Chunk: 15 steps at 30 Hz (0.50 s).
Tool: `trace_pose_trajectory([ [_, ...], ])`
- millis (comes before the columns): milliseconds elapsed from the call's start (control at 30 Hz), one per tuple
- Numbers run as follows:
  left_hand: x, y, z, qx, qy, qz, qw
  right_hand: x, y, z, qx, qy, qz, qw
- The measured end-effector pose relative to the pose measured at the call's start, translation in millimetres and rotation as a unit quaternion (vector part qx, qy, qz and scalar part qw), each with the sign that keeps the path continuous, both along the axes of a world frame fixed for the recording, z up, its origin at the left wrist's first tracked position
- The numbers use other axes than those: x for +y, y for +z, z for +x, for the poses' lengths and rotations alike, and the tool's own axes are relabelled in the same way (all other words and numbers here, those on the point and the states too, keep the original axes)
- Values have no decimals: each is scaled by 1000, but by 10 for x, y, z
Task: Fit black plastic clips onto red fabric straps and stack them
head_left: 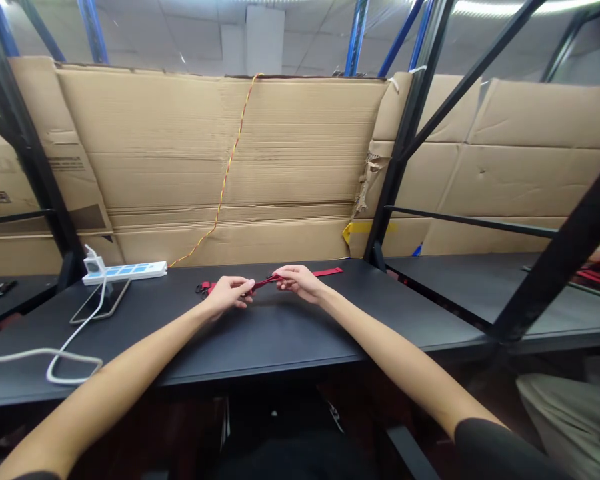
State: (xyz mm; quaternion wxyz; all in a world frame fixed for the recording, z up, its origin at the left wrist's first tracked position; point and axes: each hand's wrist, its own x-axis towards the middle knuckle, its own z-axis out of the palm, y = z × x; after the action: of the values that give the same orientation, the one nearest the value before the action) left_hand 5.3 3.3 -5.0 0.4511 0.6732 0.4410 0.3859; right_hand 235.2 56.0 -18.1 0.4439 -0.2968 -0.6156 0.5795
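Observation:
A red webbing strap [329, 272] with dark fittings stretches between my two hands, just over the black tabletop. My left hand [227, 292] pinches it near its left part, where a black buckle or ring [201, 289] sticks out beyond the fingers. My right hand [299, 281] grips the strap farther right, thumb and fingers closed, and the flat red end runs out past it to the right. Between the hands the strap looks narrow and pulled fairly straight. The fingers cover parts of the strap and its fittings.
A white power strip [125, 272] with a plugged-in charger stands at the back left, beside a phone [101, 301]. Its white cable [75, 357] loops toward the front left. Cardboard [300, 147] walls the back, with a twisted red-yellow wire [230, 163]. Black metal posts [405, 147] frame both sides.

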Motion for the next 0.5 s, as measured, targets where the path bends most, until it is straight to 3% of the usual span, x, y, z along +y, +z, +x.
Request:
trace_pose_trajectory([
  [100, -8, 5, -20, 83, 9, 84, 993, 33, -3, 13, -63, -8, 57, 996],
  [167, -17, 8, -47, 191, 26, 198, 961, 69, -6, 48, -167, -47, 141, 975],
  [200, -23, 10, -62, 248, 35, 250, 935, 91, -11, 75, -235, -80, 194, 949],
  [267, -33, 12, -88, 341, 46, 311, 886, 135, -31, 145, -381, -150, 282, 867],
  [333, -41, 15, -105, 404, 49, 318, 857, 175, -61, 222, -504, -193, 308, 783],
  [367, -43, 17, -110, 426, 51, 314, 847, 191, -76, 257, -545, -202, 302, 755],
  [433, -45, 23, -118, 462, 62, 303, 831, 210, -100, 307, -586, -210, 281, 730],
  [500, -40, 27, -135, 496, 86, 292, 813, 206, -106, 320, -592, -214, 277, 726],
])
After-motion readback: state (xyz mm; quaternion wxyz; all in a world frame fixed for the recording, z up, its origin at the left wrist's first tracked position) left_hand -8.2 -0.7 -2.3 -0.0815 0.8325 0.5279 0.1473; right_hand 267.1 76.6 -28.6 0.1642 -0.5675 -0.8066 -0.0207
